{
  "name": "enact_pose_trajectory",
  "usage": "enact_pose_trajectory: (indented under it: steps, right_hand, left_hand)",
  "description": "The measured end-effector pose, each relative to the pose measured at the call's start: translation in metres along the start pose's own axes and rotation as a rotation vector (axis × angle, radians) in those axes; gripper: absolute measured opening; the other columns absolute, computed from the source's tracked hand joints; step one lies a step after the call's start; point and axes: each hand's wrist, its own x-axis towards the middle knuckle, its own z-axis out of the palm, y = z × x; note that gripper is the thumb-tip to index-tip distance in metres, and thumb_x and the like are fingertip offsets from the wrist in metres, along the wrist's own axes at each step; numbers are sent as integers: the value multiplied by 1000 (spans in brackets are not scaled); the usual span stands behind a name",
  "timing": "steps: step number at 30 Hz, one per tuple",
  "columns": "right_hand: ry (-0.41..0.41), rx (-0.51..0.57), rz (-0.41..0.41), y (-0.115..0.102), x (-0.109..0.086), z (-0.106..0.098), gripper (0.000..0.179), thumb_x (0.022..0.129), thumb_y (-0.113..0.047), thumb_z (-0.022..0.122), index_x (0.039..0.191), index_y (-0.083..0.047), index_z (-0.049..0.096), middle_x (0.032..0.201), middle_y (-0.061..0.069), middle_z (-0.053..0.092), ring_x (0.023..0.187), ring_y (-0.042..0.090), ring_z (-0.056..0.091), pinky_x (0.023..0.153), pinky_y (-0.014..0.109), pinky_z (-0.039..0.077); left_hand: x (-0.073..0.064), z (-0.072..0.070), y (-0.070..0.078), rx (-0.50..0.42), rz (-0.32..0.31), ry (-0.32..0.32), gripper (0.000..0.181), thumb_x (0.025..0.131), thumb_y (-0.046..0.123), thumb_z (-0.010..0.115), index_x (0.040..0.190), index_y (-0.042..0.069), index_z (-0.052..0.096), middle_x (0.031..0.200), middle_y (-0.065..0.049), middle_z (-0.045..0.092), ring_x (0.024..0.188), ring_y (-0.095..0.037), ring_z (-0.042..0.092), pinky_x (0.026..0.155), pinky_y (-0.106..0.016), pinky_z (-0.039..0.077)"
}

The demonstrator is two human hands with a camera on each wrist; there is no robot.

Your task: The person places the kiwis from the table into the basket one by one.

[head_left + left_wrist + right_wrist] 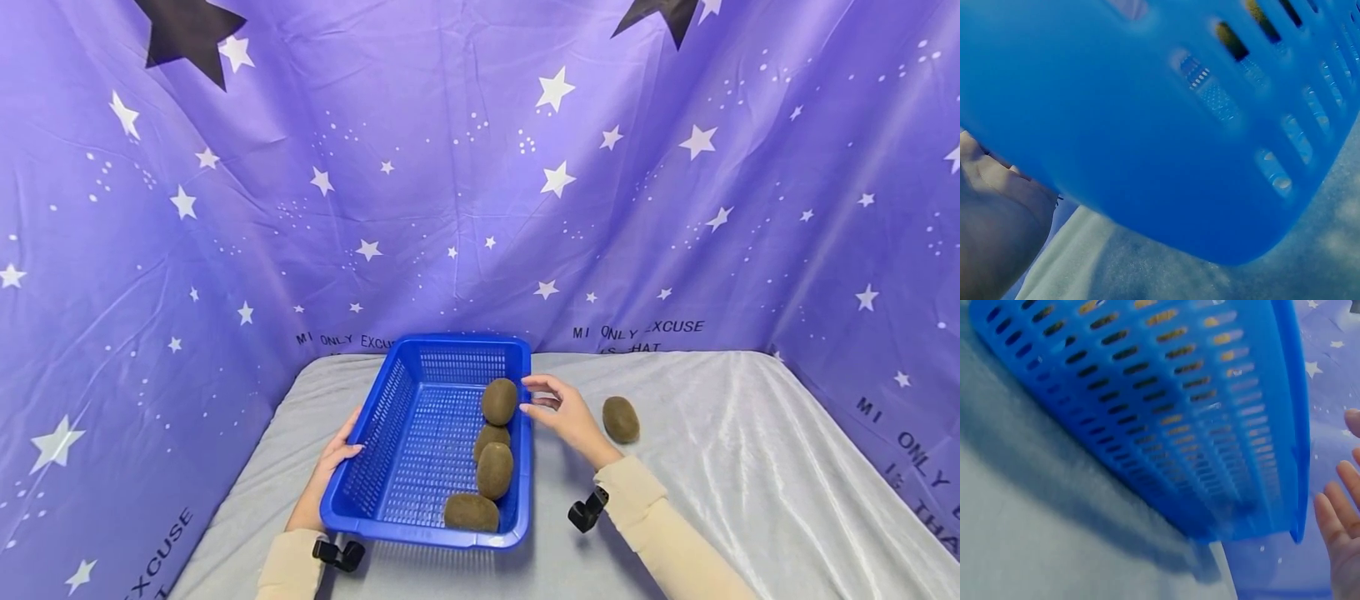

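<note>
A blue plastic basket (427, 450) with slotted walls stands in front of the person, seemingly tipped toward its right side. Along its right wall lie several brown kiwifruit (495, 471), one of them partly hidden behind another. The left hand (327, 467) grips the basket's left rim, its thumb over the edge; in the left wrist view only part of this hand (1000, 219) shows below the basket. Beside the right rim is the right hand (566, 414), fingers spread and holding nothing. In the right wrist view its fingers (1335, 509) are apart from the rim.
One more kiwifruit (621, 419) lies on the pale grey cloth (720, 467), right of the right hand. A purple star-patterned curtain (465, 167) hangs behind and at both sides. Black wrist cameras (588, 510) sit on both sleeves.
</note>
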Motion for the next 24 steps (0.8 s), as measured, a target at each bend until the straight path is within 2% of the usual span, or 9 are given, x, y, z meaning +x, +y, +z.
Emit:
enact_pose_trajectory:
  steps: [2, 3, 8, 12, 15, 18, 19, 21, 24]
  right_hand:
    - [24, -12, -3, -4, -4, -5, 40, 84, -2, 68, 120, 8, 56, 122, 28, 55, 114, 42, 51, 95, 50, 44]
    - [38, -36, 0, -7, -6, -8, 39, 84, -1, 68, 119, 9, 56, 121, 28, 56, 114, 42, 52, 95, 49, 44]
    - [84, -190, 19, -19, -17, -23, 37, 83, 0, 68, 116, 12, 57, 118, 28, 58, 112, 43, 53, 96, 51, 43]
    - [180, -308, 49, 12, -19, -40, 37, 84, -8, 70, 116, 6, 60, 118, 22, 60, 112, 37, 54, 98, 46, 42]
    - [299, -365, 108, 36, -18, -52, 35, 83, -13, 71, 115, 0, 63, 113, 18, 64, 98, 31, 58, 89, 41, 46]
    - [383, -366, 187, 41, -20, -61, 37, 83, -13, 70, 116, -1, 62, 113, 20, 63, 88, 30, 59, 81, 38, 47]
    - [401, -365, 215, 43, -21, -64, 39, 83, -14, 70, 118, 0, 61, 115, 21, 61, 89, 32, 59, 81, 40, 46]
    - [422, -352, 274, 46, -23, -70, 43, 84, -16, 69, 121, 0, 58, 123, 22, 57, 103, 35, 57, 91, 42, 43]
    - [432, -319, 357, 51, -27, -76, 47, 85, -17, 67, 126, 2, 52, 131, 24, 48, 121, 38, 44, 102, 46, 33]
  left_hand:
    - [1, 2, 1, 4, -2, -5, 70, 87, -19, 7, 152, 9, -1, 149, 3, 35, 134, -15, 37, 107, -29, 34]
    - [1, 1, 1, 3, -1, -3, 71, 87, -19, 8, 152, 10, 1, 148, 4, 35, 133, -15, 37, 106, -28, 34]
    - [3, 5, 4, 11, -10, -4, 66, 87, -19, 5, 147, 2, -13, 149, 3, 35, 134, -16, 36, 107, -30, 33]
    - [2, 5, 5, 28, -3, -12, 64, 86, -20, 4, 144, -1, -17, 149, 3, 34, 135, -16, 36, 108, -29, 32]
    - [2, 4, 5, 30, -2, -11, 64, 86, -21, 4, 144, -2, -17, 149, 3, 34, 135, -16, 36, 108, -29, 32]
    - [2, 6, 6, 16, -12, -5, 63, 87, -20, 4, 144, -1, -18, 149, 3, 35, 135, -17, 35, 108, -30, 32]
    - [1, 6, 6, 9, -18, -1, 64, 87, -19, 4, 144, 0, -17, 149, 3, 35, 135, -17, 35, 108, -30, 32]
    - [0, 6, 5, -4, -31, 9, 65, 89, -17, 6, 147, 4, -14, 149, 3, 35, 135, -17, 35, 107, -30, 33]
    - [-1, 6, 4, 2, -48, 32, 66, 91, -16, 9, 149, 8, -10, 149, 4, 34, 135, -16, 35, 107, -30, 34]
